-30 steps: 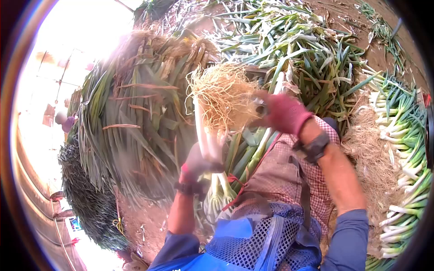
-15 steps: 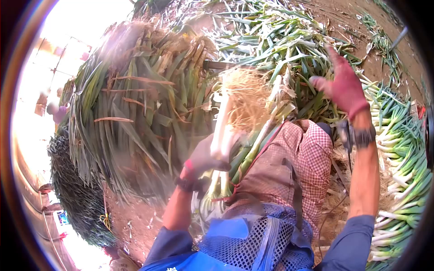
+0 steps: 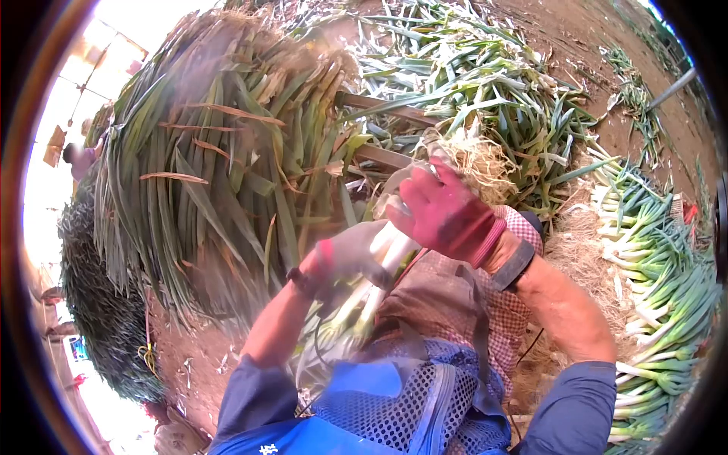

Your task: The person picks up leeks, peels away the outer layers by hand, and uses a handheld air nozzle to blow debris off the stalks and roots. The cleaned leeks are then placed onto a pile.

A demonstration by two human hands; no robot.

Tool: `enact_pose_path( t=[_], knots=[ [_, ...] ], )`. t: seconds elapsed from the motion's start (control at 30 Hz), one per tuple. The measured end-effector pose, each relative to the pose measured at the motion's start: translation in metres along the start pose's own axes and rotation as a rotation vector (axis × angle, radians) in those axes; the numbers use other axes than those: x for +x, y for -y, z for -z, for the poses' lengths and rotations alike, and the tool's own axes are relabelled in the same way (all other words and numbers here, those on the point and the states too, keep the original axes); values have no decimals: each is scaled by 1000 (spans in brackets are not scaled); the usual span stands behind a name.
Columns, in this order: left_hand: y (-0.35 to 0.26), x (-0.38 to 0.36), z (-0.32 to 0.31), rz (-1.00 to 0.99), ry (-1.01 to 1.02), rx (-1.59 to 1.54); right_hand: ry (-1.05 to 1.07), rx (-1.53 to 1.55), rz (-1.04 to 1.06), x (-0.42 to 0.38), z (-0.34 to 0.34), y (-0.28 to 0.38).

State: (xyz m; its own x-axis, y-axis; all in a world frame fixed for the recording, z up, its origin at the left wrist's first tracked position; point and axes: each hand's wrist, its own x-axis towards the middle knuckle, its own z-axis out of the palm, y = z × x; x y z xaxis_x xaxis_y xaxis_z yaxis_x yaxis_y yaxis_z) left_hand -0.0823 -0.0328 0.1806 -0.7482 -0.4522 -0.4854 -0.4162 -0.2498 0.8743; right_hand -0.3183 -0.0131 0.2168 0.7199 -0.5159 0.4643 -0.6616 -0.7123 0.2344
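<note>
A few thick green onions [image 3: 391, 254] lie slantwise across my lap, white stalks upward and green leaves down toward my waist. My left hand [image 3: 350, 254], in a greyish glove with a red cuff, is closed around the stalks at mid-length. Higher up, my right hand [image 3: 449, 208], in a red glove, has its fingers curled over the upper stalks, close to the shaggy tan roots [image 3: 489, 163]. The right fingers and a pale strip of leaf beside them are slightly blurred, and the hand hides part of the stalks.
A tall heap of untrimmed green onions [image 3: 220, 152] rises at my left. Stripped leaves [image 3: 470, 68] are piled ahead, beside metal bars [image 3: 383, 157]. Cleaned green onions [image 3: 652, 303] lie in a row at my right, next to loose root fibres [image 3: 580, 258]. A person [image 3: 80, 159] is far left.
My right hand has come down and left from the air onto the upper stalks, its fingers now curled. The root end has tilted to the right, while my left hand keeps its hold.
</note>
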Motion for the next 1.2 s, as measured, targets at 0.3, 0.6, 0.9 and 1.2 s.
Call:
enact_pose_path(
  t=[0.3, 0.6, 0.9, 1.2],
  knots=[
    [26, 28, -22, 72, 119, 10, 720, 87, -242, -2, 34, 19],
    [31, 31, -72, -53, -250, 573, 1044, 345, -324, -15, 27, 12],
    [24, 34, -76, -20, -169, 567, 1115, 318, -354, -28, 21, 18],
    [34, 38, -94, -25, -177, 570, 1215, 414, -391, -45, 23, 25]
  ],
)
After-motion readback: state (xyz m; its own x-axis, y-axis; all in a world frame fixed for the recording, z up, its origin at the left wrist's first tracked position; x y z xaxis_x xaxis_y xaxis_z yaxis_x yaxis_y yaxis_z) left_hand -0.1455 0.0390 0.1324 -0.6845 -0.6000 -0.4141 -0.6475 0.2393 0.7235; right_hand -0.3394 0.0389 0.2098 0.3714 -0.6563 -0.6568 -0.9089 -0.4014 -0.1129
